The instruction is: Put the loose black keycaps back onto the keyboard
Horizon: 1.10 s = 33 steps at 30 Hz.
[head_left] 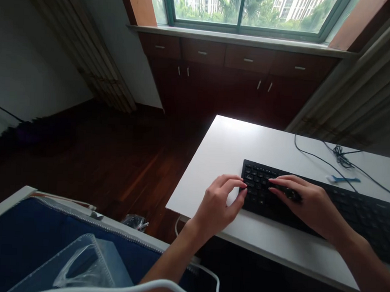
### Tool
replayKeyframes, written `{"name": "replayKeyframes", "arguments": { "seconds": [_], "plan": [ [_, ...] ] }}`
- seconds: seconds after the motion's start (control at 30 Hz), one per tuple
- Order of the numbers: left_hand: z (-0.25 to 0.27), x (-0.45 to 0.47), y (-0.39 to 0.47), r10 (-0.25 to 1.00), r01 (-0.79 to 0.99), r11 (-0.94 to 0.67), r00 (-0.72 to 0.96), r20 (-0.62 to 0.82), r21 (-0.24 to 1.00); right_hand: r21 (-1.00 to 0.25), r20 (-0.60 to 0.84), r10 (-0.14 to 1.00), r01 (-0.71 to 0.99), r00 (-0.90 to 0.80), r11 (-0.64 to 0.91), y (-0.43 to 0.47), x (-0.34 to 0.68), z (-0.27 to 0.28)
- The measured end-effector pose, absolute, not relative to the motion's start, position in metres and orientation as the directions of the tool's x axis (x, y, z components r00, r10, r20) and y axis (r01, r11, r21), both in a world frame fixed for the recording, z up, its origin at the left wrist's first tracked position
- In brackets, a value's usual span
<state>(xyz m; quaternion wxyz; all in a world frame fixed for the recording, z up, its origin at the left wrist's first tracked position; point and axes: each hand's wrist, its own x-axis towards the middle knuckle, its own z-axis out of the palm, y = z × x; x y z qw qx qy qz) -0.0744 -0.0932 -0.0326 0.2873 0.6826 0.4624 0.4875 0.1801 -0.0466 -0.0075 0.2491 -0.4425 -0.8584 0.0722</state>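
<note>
A black keyboard lies at a slant on a white table. My left hand is at its left end, with thumb and fingers closed about the edge beside the leftmost keys. Over the keys to the right, my right hand pinches a small dark object. Its near end shows in the palm, while its tip among the keys is too dark to make out. Behind the keyboard lies a small blue brush with pale bristles.
Black cables run over the back right of the white table. At lower left stands a dark blue padded surface with a clear plastic bag. A white cable crosses the foreground. Wooden cabinets stand under the window.
</note>
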Motion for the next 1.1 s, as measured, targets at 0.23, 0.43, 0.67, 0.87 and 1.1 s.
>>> {"name": "replayKeyframes", "arguments": {
  "seconds": [0.23, 0.43, 0.67, 0.87, 1.1],
  "plan": [
    [-0.039, -0.079, -0.088, 0.929, 0.509, -0.368, 0.159, 0.335, 0.778, -0.356, 0.317, 0.787, 0.702, -0.53, 0.617, -0.049, 0.178, -0.014],
    [-0.037, -0.076, -0.094, 0.921, 0.513, -0.388, 0.191, 0.338, 0.766, -0.307, 0.341, 0.747, 0.684, -0.571, 0.662, -0.055, 0.18, -0.023],
    [-0.037, -0.077, -0.091, 0.932, 0.527, -0.362, 0.185, 0.312, 0.769, -0.293, 0.332, 0.738, 0.679, -0.588, 0.673, -0.055, 0.18, -0.022],
    [-0.035, -0.077, -0.091, 0.937, 0.539, -0.35, 0.189, 0.295, 0.766, -0.632, 0.437, 0.833, 0.544, -0.338, 0.552, -0.052, 0.168, 0.001],
    [-0.036, -0.077, -0.089, 0.937, 0.548, -0.349, 0.19, 0.294, 0.76, -0.945, 0.255, 0.934, -0.27, -0.251, 0.185, -0.033, 0.128, 0.04]
  ]
}}
